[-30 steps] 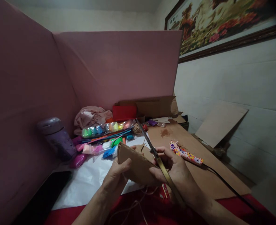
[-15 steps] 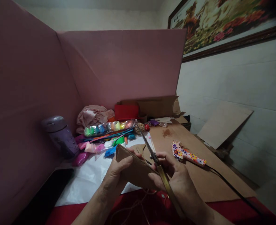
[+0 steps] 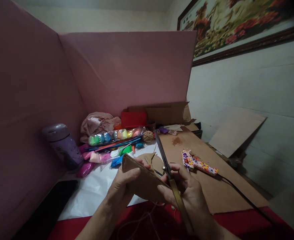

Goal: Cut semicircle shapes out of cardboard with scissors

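My left hand (image 3: 123, 183) grips a piece of brown cardboard (image 3: 144, 183), thumb lying on its near face and fingertips showing over the far edge. My right hand (image 3: 189, 190) holds a pair of scissors (image 3: 164, 153) with yellowish handles, blades pointing up and away. The thumb of that hand also touches the cardboard's right end, so both hands support it. The blades stand above the cardboard's right part, apart from it. Behind it, cut cardboard pieces (image 3: 157, 164) lie on the white sheet (image 3: 87, 196).
Right of my hands, a flower-patterned glue gun (image 3: 198, 163) with a black cord lies on a large cardboard sheet (image 3: 227, 195). Packs of coloured clay (image 3: 117, 135) and a ball of twine (image 3: 147, 136) sit at the back. A purple tumbler (image 3: 63, 145) stands left.
The scissors' blades have swung a little to the right and point more upright. Both hands keep their hold on the cardboard, and the view has shifted slightly.
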